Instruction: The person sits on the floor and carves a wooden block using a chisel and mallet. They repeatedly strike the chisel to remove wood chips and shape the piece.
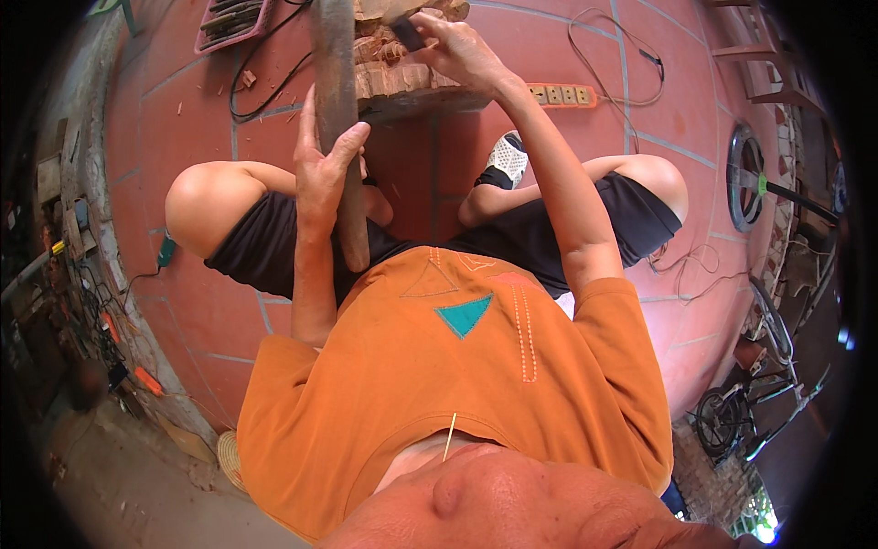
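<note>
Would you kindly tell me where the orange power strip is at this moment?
In the head view, the orange power strip lies on the red floor, right of centre near the top, beside the person's right hand.

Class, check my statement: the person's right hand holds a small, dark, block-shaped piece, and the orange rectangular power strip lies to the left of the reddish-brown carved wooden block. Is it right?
Not quite: the orange rectangular power strip lies to the right of the reddish-brown carved wooden block, as the head view shows. The right hand does hold the small, dark, block-shaped piece.
</note>
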Motion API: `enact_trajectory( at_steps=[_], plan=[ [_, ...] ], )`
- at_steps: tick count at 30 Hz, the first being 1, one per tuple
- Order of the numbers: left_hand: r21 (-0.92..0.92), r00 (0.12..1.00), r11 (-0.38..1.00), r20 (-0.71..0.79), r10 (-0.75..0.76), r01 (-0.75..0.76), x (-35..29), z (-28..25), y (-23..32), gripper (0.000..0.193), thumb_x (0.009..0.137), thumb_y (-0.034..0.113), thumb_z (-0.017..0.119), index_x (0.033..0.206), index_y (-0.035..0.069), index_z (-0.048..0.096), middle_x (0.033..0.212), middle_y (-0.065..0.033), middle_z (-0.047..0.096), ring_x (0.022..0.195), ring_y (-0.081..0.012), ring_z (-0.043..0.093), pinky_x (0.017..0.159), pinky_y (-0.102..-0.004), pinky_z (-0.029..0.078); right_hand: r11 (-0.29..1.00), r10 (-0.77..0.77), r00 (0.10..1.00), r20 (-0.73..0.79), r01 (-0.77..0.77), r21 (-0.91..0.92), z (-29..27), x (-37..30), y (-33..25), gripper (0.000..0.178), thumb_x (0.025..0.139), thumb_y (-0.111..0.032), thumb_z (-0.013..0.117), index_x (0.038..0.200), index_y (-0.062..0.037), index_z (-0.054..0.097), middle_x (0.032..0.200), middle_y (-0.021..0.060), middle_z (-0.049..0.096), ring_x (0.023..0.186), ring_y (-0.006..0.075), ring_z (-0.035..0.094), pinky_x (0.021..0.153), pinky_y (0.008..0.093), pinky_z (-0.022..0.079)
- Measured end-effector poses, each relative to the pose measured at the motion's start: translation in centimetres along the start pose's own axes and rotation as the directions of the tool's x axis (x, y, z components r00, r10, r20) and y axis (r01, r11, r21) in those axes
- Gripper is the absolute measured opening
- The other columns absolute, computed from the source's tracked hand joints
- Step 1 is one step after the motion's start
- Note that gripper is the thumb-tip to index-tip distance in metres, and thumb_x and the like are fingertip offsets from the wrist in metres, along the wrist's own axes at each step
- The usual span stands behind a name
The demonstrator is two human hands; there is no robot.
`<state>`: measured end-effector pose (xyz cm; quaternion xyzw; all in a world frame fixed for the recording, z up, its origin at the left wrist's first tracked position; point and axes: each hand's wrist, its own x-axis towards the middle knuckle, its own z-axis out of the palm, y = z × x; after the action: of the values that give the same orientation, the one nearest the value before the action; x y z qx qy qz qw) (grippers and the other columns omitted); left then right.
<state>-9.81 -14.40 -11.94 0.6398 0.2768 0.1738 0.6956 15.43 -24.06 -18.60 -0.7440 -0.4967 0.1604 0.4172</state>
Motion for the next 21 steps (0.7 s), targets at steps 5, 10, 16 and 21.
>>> enact_trajectory(
  at_steps=[5, 10, 16, 21],
  plan=[
    [-0.112, 1.000, 0.994, 0.015, 0.000, 0.002, -0.1, -0.5, 2.0, 0.078, 0.097, 0.013, 0.072, 0.161, 0.005, 0.030, 0.088, -0.0027, 0.061, 0.063, -0.0087, 0.058, 0.055, -0.0229, 0.051, 0.940, 0.166, 0.979, -0.120, -0.120, 0.318, -0.7, -1.6, 2.7, 0.030, 0.095, -0.007, 0.073, 0.121, -0.0008, 0.060, 0.111, 0.0102, 0.074, 0.103, 0.0209, 0.073, 0.089, 0.0346, 0.059],
    [-0.068, 0.984, 0.989, 0.115, 0.139, -0.132, 0.3, -0.9, 5.8, 0.078, 0.095, 0.011, 0.073, 0.160, 0.003, 0.032, 0.093, -0.0040, 0.064, 0.068, -0.0091, 0.059, 0.058, -0.0232, 0.051, 0.888, 0.194, 0.965, -0.175, -0.097, 0.450, -0.4, -2.8, 3.5, 0.028, 0.096, -0.001, 0.070, 0.121, -0.0029, 0.059, 0.112, 0.0072, 0.072, 0.105, 0.0182, 0.070, 0.090, 0.0337, 0.058],
    [0.218, 0.913, 0.896, 0.230, 0.338, -0.387, 1.7, -1.2, 10.1, 0.075, 0.093, 0.004, 0.069, 0.159, 0.004, 0.036, 0.096, -0.0064, 0.067, 0.074, -0.0094, 0.061, 0.064, -0.0239, 0.050, 0.892, 0.254, 0.906, -0.338, -0.084, 0.443, 1.4, -3.8, 1.4, 0.028, 0.093, -0.004, 0.073, 0.119, -0.0030, 0.060, 0.105, 0.0089, 0.076, 0.098, 0.0184, 0.073, 0.087, 0.0351, 0.058],
    [0.213, 0.881, 0.895, 0.368, 0.298, -0.392, 3.2, -1.2, 13.5, 0.076, 0.093, 0.007, 0.068, 0.160, 0.003, 0.033, 0.108, -0.0083, 0.064, 0.086, -0.0119, 0.060, 0.075, -0.0256, 0.050, 0.780, 0.336, 0.891, -0.305, -0.082, 0.620, 2.4, -4.6, 2.6, 0.033, 0.094, 0.003, 0.072, 0.122, -0.0058, 0.057, 0.110, 0.0055, 0.071, 0.106, 0.0158, 0.069, 0.089, 0.0302, 0.060]
  ],
)
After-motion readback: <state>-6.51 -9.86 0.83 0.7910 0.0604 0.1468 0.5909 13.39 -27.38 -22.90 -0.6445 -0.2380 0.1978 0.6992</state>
